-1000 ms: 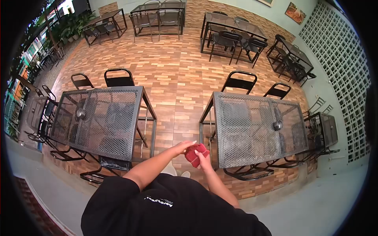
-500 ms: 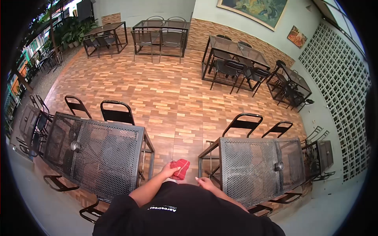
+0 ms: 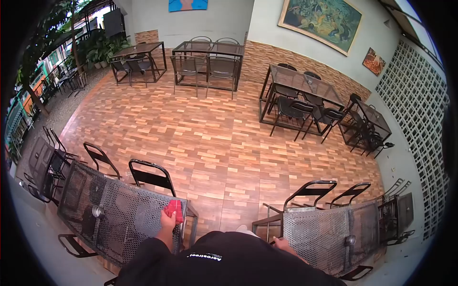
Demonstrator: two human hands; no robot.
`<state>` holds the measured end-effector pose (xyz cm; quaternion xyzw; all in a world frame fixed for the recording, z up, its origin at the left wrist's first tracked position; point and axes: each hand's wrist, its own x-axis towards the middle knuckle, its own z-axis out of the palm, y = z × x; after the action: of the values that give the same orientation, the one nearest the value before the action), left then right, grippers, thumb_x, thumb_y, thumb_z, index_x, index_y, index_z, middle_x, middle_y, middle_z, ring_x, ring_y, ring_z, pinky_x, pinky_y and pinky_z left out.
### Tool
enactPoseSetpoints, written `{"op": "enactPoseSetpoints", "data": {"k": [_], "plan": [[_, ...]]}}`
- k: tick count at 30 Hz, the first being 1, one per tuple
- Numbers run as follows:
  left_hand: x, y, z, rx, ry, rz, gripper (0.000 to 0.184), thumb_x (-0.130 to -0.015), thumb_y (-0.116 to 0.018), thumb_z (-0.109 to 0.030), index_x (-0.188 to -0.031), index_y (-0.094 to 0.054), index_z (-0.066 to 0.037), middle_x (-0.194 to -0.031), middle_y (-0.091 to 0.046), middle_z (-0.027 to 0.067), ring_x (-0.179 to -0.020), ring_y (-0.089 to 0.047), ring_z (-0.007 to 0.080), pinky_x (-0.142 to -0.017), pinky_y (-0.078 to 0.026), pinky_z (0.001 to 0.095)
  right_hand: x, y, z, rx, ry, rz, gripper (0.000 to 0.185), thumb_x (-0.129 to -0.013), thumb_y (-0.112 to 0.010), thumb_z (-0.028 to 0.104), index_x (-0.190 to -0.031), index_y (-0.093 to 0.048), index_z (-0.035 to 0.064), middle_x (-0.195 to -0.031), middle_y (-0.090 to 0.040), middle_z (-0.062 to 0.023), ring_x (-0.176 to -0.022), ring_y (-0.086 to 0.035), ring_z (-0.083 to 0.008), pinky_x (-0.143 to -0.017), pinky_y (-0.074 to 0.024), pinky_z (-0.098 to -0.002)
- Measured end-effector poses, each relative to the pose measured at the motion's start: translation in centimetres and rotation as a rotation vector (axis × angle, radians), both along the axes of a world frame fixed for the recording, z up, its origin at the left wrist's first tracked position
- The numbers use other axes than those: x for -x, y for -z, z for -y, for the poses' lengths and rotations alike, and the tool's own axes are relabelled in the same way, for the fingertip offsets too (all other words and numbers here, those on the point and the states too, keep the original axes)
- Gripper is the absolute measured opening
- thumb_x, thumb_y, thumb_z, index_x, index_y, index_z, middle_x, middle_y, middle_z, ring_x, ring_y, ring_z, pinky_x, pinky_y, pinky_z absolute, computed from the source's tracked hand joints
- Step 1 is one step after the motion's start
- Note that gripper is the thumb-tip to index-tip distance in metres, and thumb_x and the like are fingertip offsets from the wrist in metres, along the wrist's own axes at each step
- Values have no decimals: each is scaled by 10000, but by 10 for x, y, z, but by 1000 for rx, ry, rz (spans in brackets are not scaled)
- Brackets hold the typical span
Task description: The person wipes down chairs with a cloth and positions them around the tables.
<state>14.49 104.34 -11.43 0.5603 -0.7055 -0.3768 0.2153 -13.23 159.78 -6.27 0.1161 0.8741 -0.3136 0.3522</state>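
Note:
My left hand (image 3: 166,221) is closed on a folded red cloth (image 3: 175,209) with pale lines. Hand and cloth are over the right edge of the left perforated metal table (image 3: 129,212); whether the cloth touches its top I cannot tell. Low by the near left corner of the right perforated metal table (image 3: 315,233) is my right hand (image 3: 281,243). Its fingers are small and partly hidden, and nothing shows in it.
A small round metal container (image 3: 98,211) sits on the left table, another (image 3: 350,240) on the right one. Black chairs (image 3: 152,176) line both tables. Farther off, more tables (image 3: 305,85) with chairs stand along the walls. Wood-patterned tiles (image 3: 210,138) cover the floor between.
My left hand has carried the red cloth leftward, from the gap between the tables to over the left table's edge. My right hand has moved right and lower. The view has tilted up.

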Motion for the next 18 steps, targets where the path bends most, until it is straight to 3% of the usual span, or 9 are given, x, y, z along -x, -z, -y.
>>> {"op": "enactPoseSetpoints", "data": {"k": [1, 2, 4, 8, 12, 14, 16, 18], "plan": [[7, 2, -6, -2, -8, -9, 592, -849, -783, -279, -1285, -495, -1, -1163, -662, 252, -1107, -644, 424, -960, -505, 492, -1, -3, 4, -36, -109, 7, 538, -914, -680, 514, -797, -735, -8, -759, -723, -92, -697, -702, -183, -683, -551, -351], [16, -3, -14, 51, -68, 26, 575, -844, -773, -266, -1269, -498, 5, -1170, -653, 254, -1111, -636, 433, -970, -498, 497, 3, 43, -7, 83, -186, -9, 547, -913, -662, 534, -862, -748, -4, -769, -724, -89, -719, -702, -185, -711, -544, -346], [22, -15, -21, 110, -149, 78, 558, -839, -764, -252, -1254, -500, 11, -1177, -644, 256, -1116, -627, 442, -980, -491, 502, 28, 62, 4, 211, -283, -7, 565, -913, -645, 554, -928, -760, 1, -779, -726, -86, -740, -702, -186, -738, -538, -341], [50, -55, -30, 24, -194, 229, 604, -823, -749, -245, -1267, -457, 43, -1215, -615, 291, -1141, -608, 457, -993, -479, 504, 140, 79, 55, 155, -503, 136, 595, -915, -635, 564, -1092, -710, 1, -847, -721, -105, -726, -679, -203, -684, -533, -366], [83, -69, -26, 56, -321, 417, 519, -754, -777, -220, -1148, -536, 15, -1160, -642, 258, -1100, -630, 440, -974, -493, 493, 254, 68, 115, 81, -708, 283, 667, -917, -624, 575, -1256, -661, 2, -914, -715, -123, -712, -657, -220, -630, -527, -390], [113, -86, -15, -27, -388, 338, 512, -721, -802, -225, -1103, -556, 12, -1145, -641, 254, -1093, -629, 436, -970, -495, 487, 299, 26, 152, 135, -470, 235, 649, -925, -637, 555, -1232, -624, -16, -940, -703, -132, -641, -634, -211, -547, -508, -378], [149, -100, -8, -73, -448, 292, 509, -705, -814, -227, -1081, -566, 10, -1137, -641, 251, -1090, -629, 433, -968, -495, 484, 351, 9, 188, 250, -330, 222, 554, -978, -612, 461, -1246, -591, -24, -1086, -711, -192, -817, -704, -256, -688, -571, -380], [182, -115, -2, -21, -520, 211, 478, -694, -821, -219, -1039, -577, 5, -1114, -642, 240, -1071, -630, 429, -956, -498, 481, 407, 10, 223, 248, -398, 186, 547, -967, -617, 468, -1223, -607, -16, -1075, -715, -183, -777, -702, -259, -662, -569, -387]]}}
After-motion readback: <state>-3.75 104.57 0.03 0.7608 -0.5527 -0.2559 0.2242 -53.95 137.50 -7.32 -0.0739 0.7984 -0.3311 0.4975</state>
